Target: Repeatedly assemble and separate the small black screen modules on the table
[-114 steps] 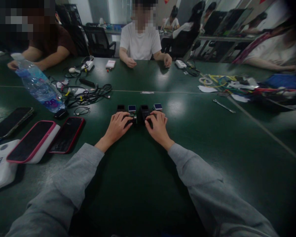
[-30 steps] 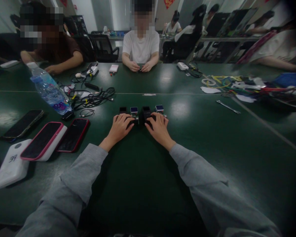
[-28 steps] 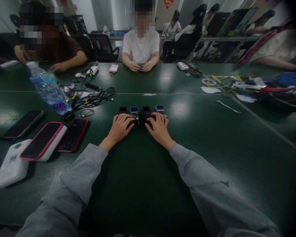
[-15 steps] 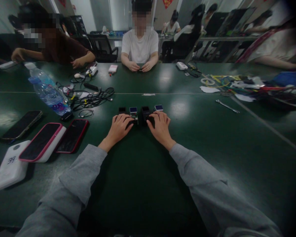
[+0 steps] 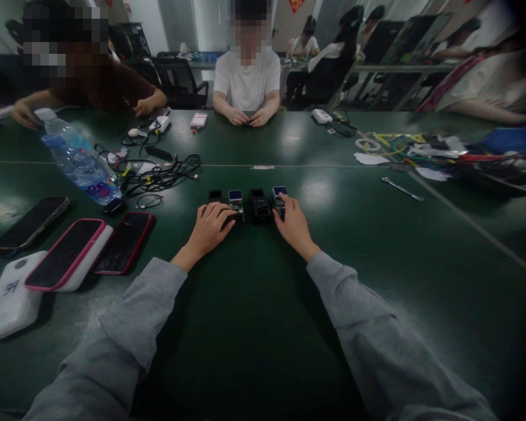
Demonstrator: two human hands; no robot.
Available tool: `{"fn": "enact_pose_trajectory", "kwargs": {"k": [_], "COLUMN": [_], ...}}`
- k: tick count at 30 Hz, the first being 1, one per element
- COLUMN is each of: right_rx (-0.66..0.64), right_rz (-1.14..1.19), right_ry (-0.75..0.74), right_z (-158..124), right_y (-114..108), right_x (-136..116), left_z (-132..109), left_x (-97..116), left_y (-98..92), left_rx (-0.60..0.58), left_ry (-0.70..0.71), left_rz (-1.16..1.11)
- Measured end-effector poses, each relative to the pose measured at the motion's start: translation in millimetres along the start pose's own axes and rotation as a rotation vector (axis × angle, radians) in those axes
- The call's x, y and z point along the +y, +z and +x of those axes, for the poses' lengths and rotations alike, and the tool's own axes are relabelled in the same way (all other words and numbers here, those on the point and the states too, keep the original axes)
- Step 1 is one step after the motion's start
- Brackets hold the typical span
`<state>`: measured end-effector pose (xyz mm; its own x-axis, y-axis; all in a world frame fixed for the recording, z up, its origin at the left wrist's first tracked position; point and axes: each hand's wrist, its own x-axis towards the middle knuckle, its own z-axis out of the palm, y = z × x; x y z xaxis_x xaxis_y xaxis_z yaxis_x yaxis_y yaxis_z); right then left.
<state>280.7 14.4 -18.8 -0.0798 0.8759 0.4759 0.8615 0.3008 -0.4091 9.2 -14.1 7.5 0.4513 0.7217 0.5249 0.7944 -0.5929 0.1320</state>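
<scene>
Four small pieces stand side by side ahead of me. My left hand (image 5: 209, 229) is curved over the lower part of a dark casing (image 5: 215, 195) at the left end. Its thumb and index finger close on the lower left of a green circuit board with a small screen (image 5: 235, 197). A black casing with a window (image 5: 259, 206) lies untouched between my hands. At the right end, my right hand (image 5: 295, 227) pinches another circuit board with a small screen (image 5: 279, 192), index finger on top and thumb along its left side.
Several phones, one a red-edged phone (image 5: 125, 242), and a white power bank (image 5: 14, 297) lie left. Beyond are plastic bottles (image 5: 81, 166) and coiled black cables (image 5: 166, 175). A wrench (image 5: 402, 189) and a cable heap (image 5: 447, 153) lie right. A person in white (image 5: 248, 82) sits opposite.
My right hand has shifted right, off the black casing and onto the right-hand circuit board, uncovering the casing. My left hand stays in place at the left pieces.
</scene>
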Motion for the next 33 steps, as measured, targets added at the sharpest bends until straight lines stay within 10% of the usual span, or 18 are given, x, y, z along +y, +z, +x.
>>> {"fn": "enact_pose_trajectory", "kwargs": {"k": [14, 20, 23, 27, 33], "right_rx": [-0.018, -0.018, -0.024, -0.026, -0.025], "right_rz": [0.015, 0.025, 0.027, 0.024, 0.032], "right_ry": [0.009, 0.016, 0.022, 0.012, 0.01], "right_z": [0, 0, 0, 0, 1], "right_y": [-2, -3, -4, -4, -1], "right_x": [-1, -3, -3, -4, 1], "left_z": [-9, -11, -12, -10, -7], "left_x": [-18, -44, -63, -63, -32], "left_y": [9.0, 6.1, 16.5, 21.5, 8.2], "left_rx": [0.511, 0.701, 0.527, -0.004, -0.189], "left_ry": [-0.176, -0.624, -0.744, -0.517, -0.288], "left_rz": [-0.117, -0.238, -0.37, -0.276, 0.097]}}
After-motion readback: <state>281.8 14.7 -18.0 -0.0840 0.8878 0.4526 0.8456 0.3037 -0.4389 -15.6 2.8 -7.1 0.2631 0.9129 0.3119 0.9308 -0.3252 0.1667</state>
